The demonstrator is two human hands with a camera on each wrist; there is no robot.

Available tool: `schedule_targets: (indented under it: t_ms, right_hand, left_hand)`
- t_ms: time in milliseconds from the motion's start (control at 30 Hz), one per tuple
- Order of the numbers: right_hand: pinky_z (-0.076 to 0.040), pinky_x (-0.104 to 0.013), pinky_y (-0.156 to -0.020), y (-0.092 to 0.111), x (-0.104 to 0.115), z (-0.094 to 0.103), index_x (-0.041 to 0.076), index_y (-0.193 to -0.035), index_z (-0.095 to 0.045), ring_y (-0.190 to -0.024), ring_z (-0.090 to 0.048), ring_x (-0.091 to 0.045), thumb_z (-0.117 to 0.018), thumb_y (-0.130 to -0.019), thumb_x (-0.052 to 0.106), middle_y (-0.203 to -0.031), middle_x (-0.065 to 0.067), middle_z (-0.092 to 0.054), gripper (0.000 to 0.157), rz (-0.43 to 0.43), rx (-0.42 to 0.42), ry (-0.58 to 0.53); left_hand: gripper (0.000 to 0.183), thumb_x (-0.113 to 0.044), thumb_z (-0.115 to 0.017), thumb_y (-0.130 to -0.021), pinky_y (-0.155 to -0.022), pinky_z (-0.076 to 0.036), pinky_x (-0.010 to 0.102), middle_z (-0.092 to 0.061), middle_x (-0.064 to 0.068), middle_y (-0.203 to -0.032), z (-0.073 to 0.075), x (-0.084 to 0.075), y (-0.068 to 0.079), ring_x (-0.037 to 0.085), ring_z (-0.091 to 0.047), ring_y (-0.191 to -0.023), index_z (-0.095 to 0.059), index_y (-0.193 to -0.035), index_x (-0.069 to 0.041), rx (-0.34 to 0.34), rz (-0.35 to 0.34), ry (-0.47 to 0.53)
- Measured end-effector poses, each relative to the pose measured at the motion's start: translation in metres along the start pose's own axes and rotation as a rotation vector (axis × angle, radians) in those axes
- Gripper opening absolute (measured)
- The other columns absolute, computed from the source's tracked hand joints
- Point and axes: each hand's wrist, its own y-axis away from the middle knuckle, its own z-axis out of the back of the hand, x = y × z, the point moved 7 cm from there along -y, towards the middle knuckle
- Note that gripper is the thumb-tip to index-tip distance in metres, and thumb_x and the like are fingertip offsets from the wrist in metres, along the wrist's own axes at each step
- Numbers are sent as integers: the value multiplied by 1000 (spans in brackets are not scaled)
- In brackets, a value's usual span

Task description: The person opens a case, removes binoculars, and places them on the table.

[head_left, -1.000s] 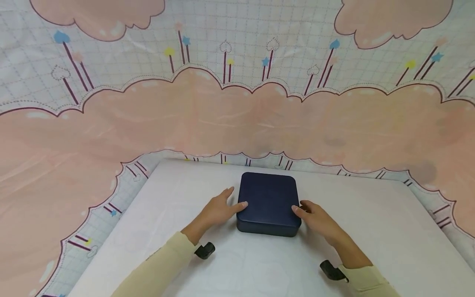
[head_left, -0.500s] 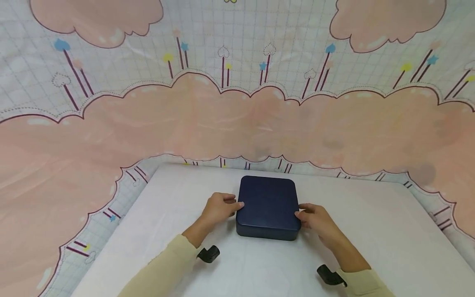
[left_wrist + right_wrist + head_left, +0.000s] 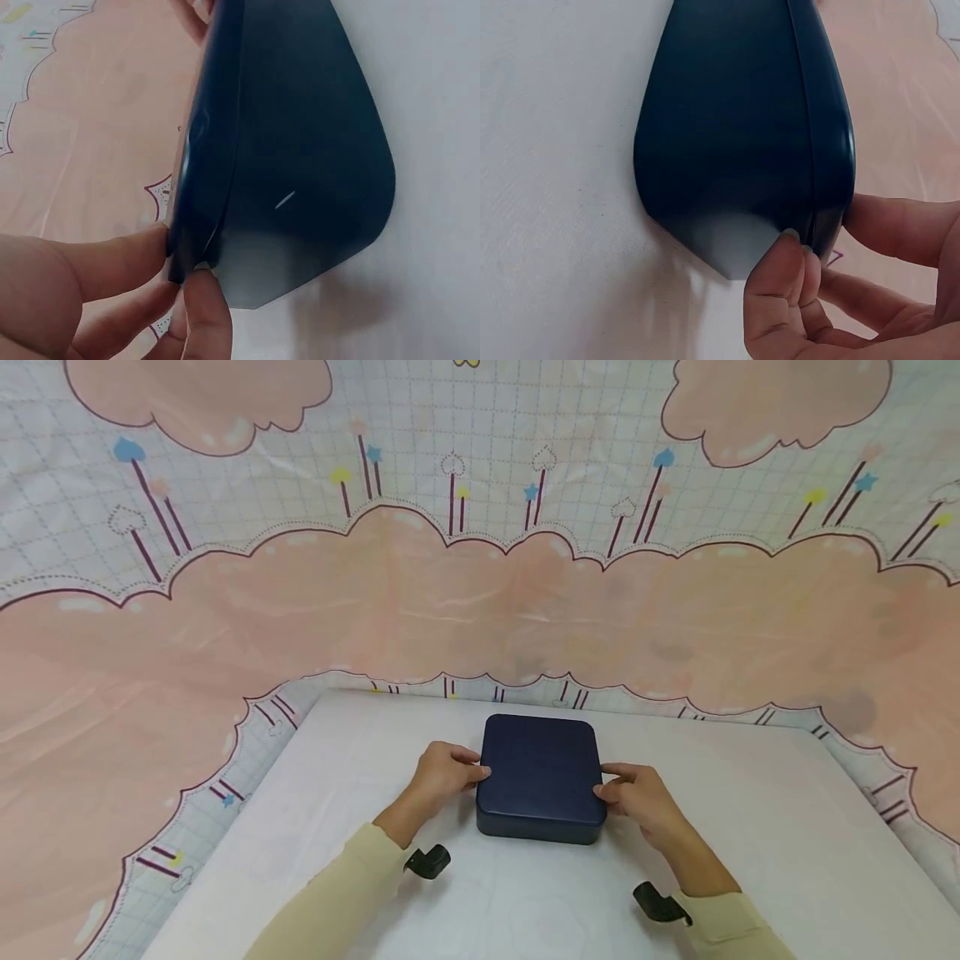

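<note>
A dark navy box (image 3: 538, 772) with rounded corners and a lid lies on the white table. In the left wrist view, the seam of the lid (image 3: 214, 120) runs along the box side. My left hand (image 3: 444, 772) pinches the lid's left edge, thumb on top and curled fingertips right at the seam. On the opposite side my right hand (image 3: 637, 797) pinches the lid's right edge in the same way. The right wrist view shows its fingernails against the lid rim (image 3: 829, 150). The inside of the box is hidden.
The white table (image 3: 337, 743) reaches back to a cloth backdrop (image 3: 480, 602) printed with pink clouds. Black wrist cameras stick out from both cuffs, one left (image 3: 427, 862) and one right (image 3: 660, 903), close above the table.
My left fingers, spread beside the box a second ago, have curled in against the lid edge. The right fingers have also closed in on their edge. The box has stayed in place.
</note>
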Motion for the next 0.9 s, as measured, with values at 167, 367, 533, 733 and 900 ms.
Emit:
schedule_targets:
  t_ms: [167, 367, 533, 733, 900]
  right_hand:
    - [-62, -28, -77, 2, 4, 1, -12, -146, -50, -84, -67, -15, -66, -94, 4, -99, -15, -70, 56, -2, -11, 12]
    - [-63, -30, -77, 3, 3, 0, -11, -145, -53, -83, -68, -16, -66, -94, 4, -103, -18, -74, 55, -24, -19, 23]
    - [-60, -30, -74, 3, 3, 0, -10, -145, -53, -82, -67, -16, -67, -94, 4, -104, -17, -74, 55, -46, -19, 27]
    - [-56, -29, -69, 1, 3, 1, -8, -145, -54, -78, -64, -18, -67, -93, 4, -103, -16, -73, 54, -58, -45, 18]
    - [-55, -30, -68, 1, 3, -1, -7, -145, -54, -78, -63, -20, -66, -94, 3, -105, -17, -73, 54, -78, -44, 5]
  left_hand:
    - [30, -14, -85, -87, -70, -57, 26, -77, 12, -106, 1, -2, -1, 17, -70, -81, -78, -114, -4, 0, 20, -14]
    - [23, -13, -85, -87, -72, -57, 30, -76, 10, -98, 1, -2, -1, 17, -66, -78, -77, -106, -1, 21, 60, -35]
    - [20, -12, -86, -86, -71, -57, 30, -73, 10, -95, 0, -3, -5, 17, -65, -75, -77, -99, 0, 52, 68, -51]
    - [18, -10, -85, -86, -71, -58, 30, -71, 9, -93, 0, -6, -11, 16, -62, -74, -76, -97, 2, 91, 68, -41]
    - [17, -8, -85, -85, -67, -58, 28, -71, 9, -91, -2, -2, -14, 15, -62, -72, -77, -95, 3, 111, 83, -17]
